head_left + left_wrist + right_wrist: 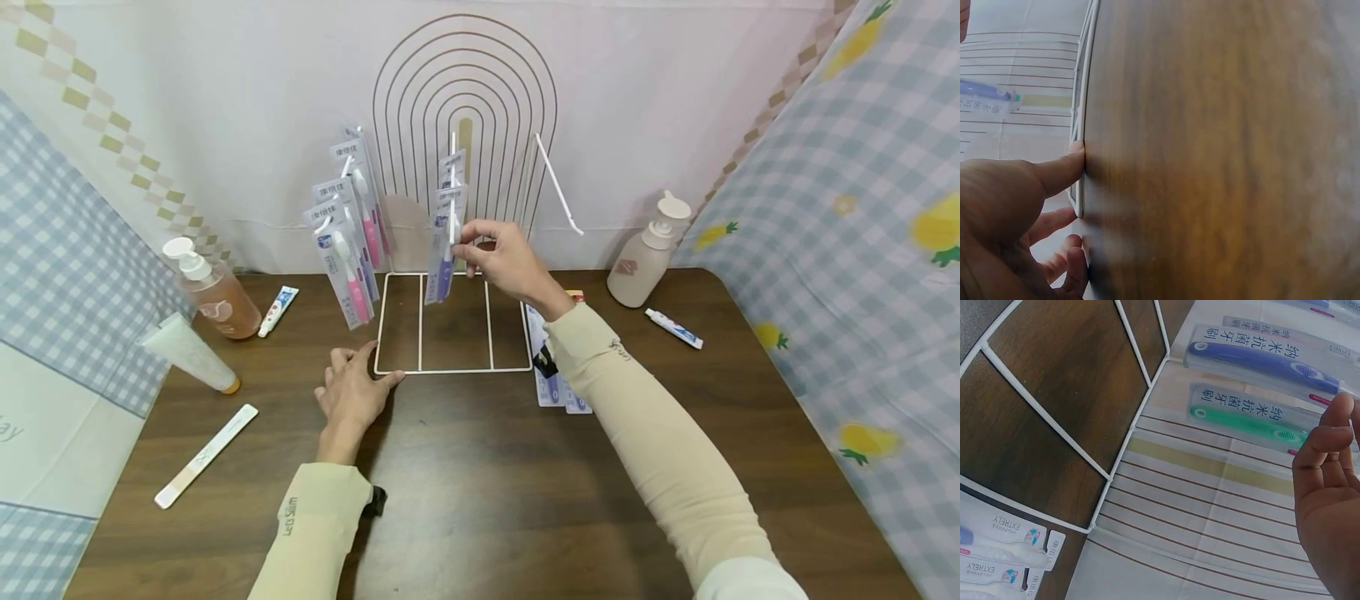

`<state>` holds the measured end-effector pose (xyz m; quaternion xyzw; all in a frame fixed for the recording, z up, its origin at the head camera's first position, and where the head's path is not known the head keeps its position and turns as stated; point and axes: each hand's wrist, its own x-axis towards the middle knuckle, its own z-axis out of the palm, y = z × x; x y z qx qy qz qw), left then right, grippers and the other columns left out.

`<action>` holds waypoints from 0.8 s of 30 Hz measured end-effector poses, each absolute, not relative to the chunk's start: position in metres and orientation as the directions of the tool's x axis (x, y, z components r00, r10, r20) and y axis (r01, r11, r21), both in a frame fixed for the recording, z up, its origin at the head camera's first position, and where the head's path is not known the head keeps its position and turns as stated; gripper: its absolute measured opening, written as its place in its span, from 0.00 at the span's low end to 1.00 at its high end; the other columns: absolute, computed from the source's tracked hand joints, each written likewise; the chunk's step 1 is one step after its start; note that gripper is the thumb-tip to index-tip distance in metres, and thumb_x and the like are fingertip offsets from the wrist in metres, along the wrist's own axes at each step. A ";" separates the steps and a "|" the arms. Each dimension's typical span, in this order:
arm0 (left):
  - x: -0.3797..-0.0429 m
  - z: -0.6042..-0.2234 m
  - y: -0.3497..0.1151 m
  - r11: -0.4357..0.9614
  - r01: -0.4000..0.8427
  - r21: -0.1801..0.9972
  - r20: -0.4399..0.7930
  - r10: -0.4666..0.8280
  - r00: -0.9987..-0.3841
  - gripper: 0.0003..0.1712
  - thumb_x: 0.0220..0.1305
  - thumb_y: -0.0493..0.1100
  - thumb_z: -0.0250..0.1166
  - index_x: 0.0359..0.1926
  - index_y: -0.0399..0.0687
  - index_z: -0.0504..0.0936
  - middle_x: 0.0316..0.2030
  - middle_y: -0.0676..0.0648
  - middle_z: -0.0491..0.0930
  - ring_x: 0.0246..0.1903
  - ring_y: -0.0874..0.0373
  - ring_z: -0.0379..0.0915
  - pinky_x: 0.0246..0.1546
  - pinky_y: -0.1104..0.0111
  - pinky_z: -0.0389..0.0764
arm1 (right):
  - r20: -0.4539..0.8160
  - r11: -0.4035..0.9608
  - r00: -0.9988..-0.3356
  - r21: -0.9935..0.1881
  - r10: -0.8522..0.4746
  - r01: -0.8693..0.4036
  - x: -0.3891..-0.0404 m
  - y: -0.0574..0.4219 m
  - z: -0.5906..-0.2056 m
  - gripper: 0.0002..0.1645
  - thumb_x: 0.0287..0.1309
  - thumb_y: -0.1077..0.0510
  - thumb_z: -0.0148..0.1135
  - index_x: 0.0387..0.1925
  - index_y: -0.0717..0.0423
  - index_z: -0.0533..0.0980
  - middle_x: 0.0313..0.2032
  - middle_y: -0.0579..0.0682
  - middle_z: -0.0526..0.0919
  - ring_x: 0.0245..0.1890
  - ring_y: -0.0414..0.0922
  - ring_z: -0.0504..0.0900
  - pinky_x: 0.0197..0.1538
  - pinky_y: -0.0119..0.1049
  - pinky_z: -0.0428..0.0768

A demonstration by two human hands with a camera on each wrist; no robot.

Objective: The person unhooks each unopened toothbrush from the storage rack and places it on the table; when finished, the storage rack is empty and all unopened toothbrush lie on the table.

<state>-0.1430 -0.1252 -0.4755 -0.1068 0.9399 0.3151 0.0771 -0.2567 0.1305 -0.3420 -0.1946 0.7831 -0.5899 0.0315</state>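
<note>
A white wire display rack stands on the table. My left hand holds its front left corner, thumb on the front wire and a finger by the side wire. Packaged toothbrushes with pink handles hang on the rack's left hook. On the middle hook hangs a packaged purple toothbrush, with a packaged green toothbrush behind it. My right hand pinches the purple one's pack near its upper edge, fingertips close together. The right hook is bare.
More toothbrush packs lie right of the rack, partly under my right sleeve. Pump bottles stand on both sides. Small toothpaste tubes, a white tube and a flat white stick-shaped packet are also on the table.
</note>
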 end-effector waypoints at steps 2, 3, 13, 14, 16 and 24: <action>-0.143 -0.476 -0.125 0.778 -0.249 0.576 -0.213 -0.152 -0.965 0.47 0.80 0.59 0.72 0.90 0.52 0.65 0.78 0.33 0.62 0.69 0.29 0.69 0.67 0.32 0.69 | 0.191 0.223 -0.925 -0.936 -0.328 -0.273 -0.256 0.131 -0.343 0.06 0.77 0.70 0.68 0.47 0.74 0.85 0.31 0.47 0.86 0.24 0.36 0.80 0.28 0.27 0.72; -0.142 -0.476 -0.125 0.778 -0.249 0.577 -0.212 -0.152 -0.965 0.47 0.80 0.59 0.72 0.90 0.52 0.65 0.79 0.33 0.62 0.69 0.29 0.69 0.66 0.33 0.69 | 0.197 0.221 -0.927 -0.936 -0.319 -0.275 -0.256 0.132 -0.343 0.06 0.77 0.70 0.68 0.48 0.74 0.85 0.32 0.48 0.85 0.24 0.37 0.80 0.28 0.27 0.72; -0.140 -0.477 -0.126 0.776 -0.247 0.580 -0.204 -0.155 -0.967 0.48 0.80 0.59 0.72 0.90 0.52 0.64 0.78 0.33 0.62 0.68 0.28 0.69 0.66 0.33 0.68 | 0.216 0.249 -0.948 -0.929 -0.233 -0.273 -0.252 0.151 -0.347 0.08 0.79 0.68 0.67 0.50 0.73 0.85 0.35 0.56 0.84 0.26 0.39 0.81 0.30 0.27 0.74; -0.140 -0.477 -0.126 0.777 -0.246 0.579 -0.204 -0.154 -0.967 0.48 0.80 0.59 0.72 0.90 0.52 0.64 0.78 0.33 0.62 0.68 0.29 0.69 0.66 0.32 0.68 | 0.207 0.250 -0.952 -0.932 -0.225 -0.262 -0.251 0.154 -0.349 0.08 0.80 0.67 0.67 0.49 0.73 0.84 0.36 0.55 0.84 0.26 0.39 0.81 0.29 0.27 0.73; -0.139 -0.477 -0.126 0.778 -0.245 0.578 -0.204 -0.153 -0.967 0.48 0.80 0.59 0.72 0.90 0.52 0.65 0.78 0.33 0.62 0.67 0.29 0.69 0.66 0.32 0.68 | 0.189 0.251 -0.959 -0.937 -0.213 -0.241 -0.250 0.160 -0.353 0.08 0.81 0.66 0.66 0.50 0.72 0.84 0.36 0.53 0.84 0.25 0.39 0.81 0.27 0.27 0.71; -0.141 -0.475 -0.125 0.785 -0.243 0.570 -0.207 -0.149 -0.967 0.47 0.81 0.60 0.71 0.90 0.52 0.64 0.78 0.34 0.62 0.68 0.29 0.69 0.67 0.32 0.68 | 0.160 0.346 -0.968 -0.912 -0.194 -0.220 -0.239 0.200 -0.378 0.11 0.84 0.62 0.63 0.51 0.69 0.84 0.27 0.47 0.83 0.24 0.35 0.79 0.27 0.27 0.71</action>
